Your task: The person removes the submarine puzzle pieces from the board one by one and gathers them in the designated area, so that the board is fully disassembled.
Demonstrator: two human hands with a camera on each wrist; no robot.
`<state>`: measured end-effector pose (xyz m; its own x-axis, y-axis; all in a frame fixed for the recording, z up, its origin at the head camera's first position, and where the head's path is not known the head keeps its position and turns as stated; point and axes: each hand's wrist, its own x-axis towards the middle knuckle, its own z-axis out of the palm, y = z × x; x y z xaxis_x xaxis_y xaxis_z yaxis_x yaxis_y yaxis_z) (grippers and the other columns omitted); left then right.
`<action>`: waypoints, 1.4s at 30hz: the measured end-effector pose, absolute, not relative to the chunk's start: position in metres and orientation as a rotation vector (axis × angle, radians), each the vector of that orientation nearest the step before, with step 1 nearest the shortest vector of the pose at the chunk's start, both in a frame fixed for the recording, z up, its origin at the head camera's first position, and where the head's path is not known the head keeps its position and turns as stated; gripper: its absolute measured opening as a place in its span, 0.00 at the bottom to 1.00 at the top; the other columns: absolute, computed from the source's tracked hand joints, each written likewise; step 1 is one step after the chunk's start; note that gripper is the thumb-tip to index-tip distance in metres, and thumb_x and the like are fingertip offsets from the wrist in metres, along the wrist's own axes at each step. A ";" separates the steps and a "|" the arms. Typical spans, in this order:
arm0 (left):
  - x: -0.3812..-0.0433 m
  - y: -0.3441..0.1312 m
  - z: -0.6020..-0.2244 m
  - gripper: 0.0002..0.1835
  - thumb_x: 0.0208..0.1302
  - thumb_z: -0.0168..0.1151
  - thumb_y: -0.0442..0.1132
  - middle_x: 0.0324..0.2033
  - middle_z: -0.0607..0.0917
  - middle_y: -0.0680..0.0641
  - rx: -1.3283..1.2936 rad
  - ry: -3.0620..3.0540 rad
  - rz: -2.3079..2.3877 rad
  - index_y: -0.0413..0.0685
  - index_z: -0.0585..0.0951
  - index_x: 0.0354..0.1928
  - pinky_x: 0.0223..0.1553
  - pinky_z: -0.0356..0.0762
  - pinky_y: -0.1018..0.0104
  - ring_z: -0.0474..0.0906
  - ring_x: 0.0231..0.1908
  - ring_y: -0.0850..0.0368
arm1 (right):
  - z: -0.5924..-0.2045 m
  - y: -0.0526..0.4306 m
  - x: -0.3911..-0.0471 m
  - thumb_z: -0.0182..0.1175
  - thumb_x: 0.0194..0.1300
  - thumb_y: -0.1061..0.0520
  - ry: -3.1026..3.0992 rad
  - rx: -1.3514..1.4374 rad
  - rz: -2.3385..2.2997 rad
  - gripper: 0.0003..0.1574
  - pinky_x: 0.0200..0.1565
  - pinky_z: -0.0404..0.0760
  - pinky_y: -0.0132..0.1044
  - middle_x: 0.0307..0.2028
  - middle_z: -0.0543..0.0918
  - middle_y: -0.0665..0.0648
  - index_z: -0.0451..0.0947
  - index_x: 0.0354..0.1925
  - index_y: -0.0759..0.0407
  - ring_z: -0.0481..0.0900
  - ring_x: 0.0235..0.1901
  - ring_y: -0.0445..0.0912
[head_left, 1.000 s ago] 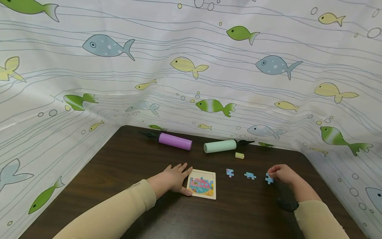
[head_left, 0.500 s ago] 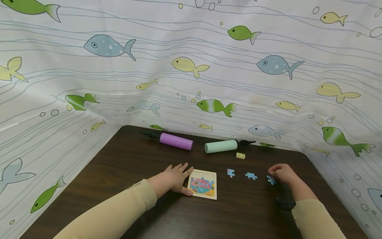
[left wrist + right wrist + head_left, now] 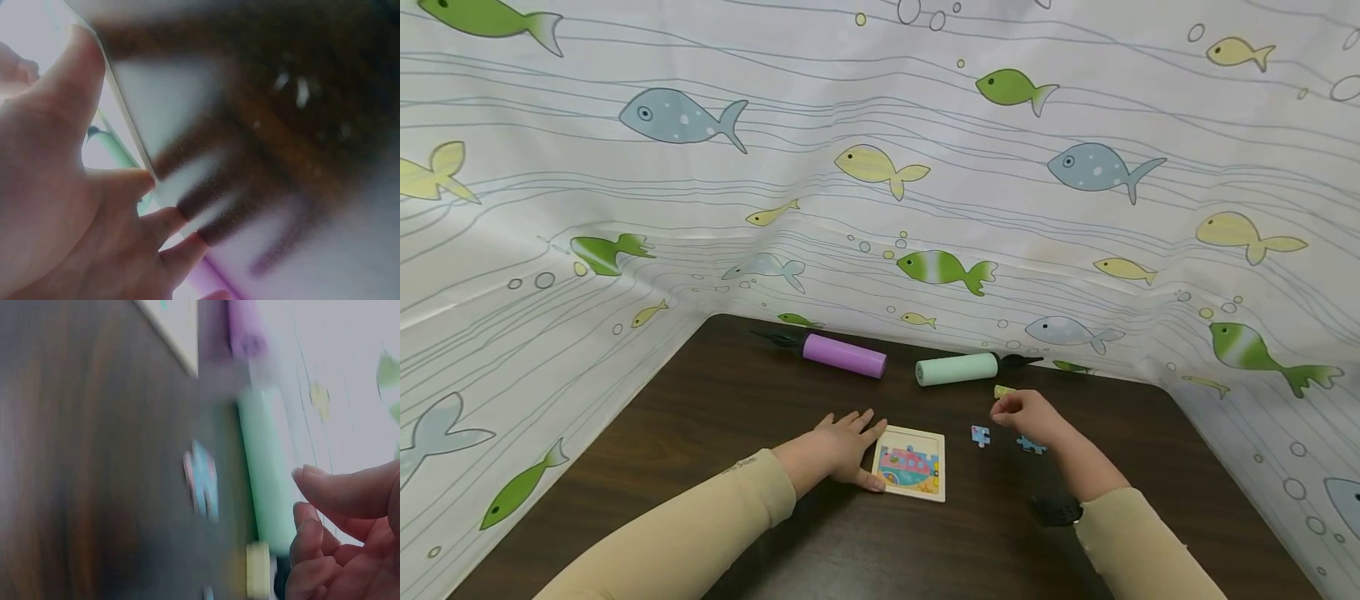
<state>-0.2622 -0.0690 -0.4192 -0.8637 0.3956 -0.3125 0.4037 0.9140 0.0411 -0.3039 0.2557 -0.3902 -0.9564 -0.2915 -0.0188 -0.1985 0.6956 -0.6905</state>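
Observation:
My left hand (image 3: 844, 450) lies with fingers spread at the left edge of a small square puzzle board (image 3: 907, 496), its thumb at the lower left corner. The board has a pale frame and a pink and teal picture, with a plain strip at the top. My right hand (image 3: 1026, 417) hovers over the table, right of a blue jigsaw piece (image 3: 981, 436). In the right wrist view its thumb (image 3: 340, 490) and curled fingers (image 3: 306, 540) have a gap between them and nothing in it. Another blue jigsaw piece (image 3: 1032, 446) is partly hidden below this hand.
A small pale yellow block (image 3: 1002, 391) sits just behind the right hand. Two hand pumps, one purple (image 3: 845, 356) and one mint green (image 3: 957, 369), lie along the back of the dark table (image 3: 730, 400). A fish-print curtain (image 3: 820, 225) surrounds the table.
My right hand has left the rightmost jigsaw piece, which turned slightly earlier, and moved left. That piece's spot is now behind my forearm. The left hand stays at the board.

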 end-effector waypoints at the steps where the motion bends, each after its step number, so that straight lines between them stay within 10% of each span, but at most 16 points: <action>1: -0.262 -0.068 -0.418 0.56 0.52 0.58 0.76 0.76 0.52 0.49 0.589 2.758 -0.036 0.61 0.53 0.79 0.69 0.49 0.43 0.49 0.74 0.51 | -0.392 0.246 -0.303 0.62 0.68 0.64 2.757 -0.426 -1.112 0.04 0.33 0.73 0.41 0.31 0.78 0.56 0.81 0.37 0.67 0.72 0.31 0.49; 17: -0.259 -0.067 -0.415 0.56 0.51 0.58 0.77 0.76 0.54 0.48 0.601 2.746 -0.035 0.61 0.54 0.78 0.69 0.51 0.43 0.51 0.74 0.49 | -0.423 0.142 -0.285 0.70 0.59 0.65 2.583 -0.682 -1.140 0.04 0.27 0.70 0.36 0.24 0.75 0.51 0.82 0.33 0.62 0.69 0.25 0.44; 42: -0.261 -0.070 -0.417 0.56 0.52 0.58 0.76 0.76 0.55 0.47 0.606 2.759 -0.007 0.60 0.55 0.78 0.69 0.52 0.43 0.51 0.73 0.49 | -0.431 0.121 -0.275 0.76 0.53 0.62 2.612 -0.630 -1.031 0.19 0.26 0.70 0.36 0.25 0.74 0.53 0.75 0.38 0.61 0.70 0.24 0.45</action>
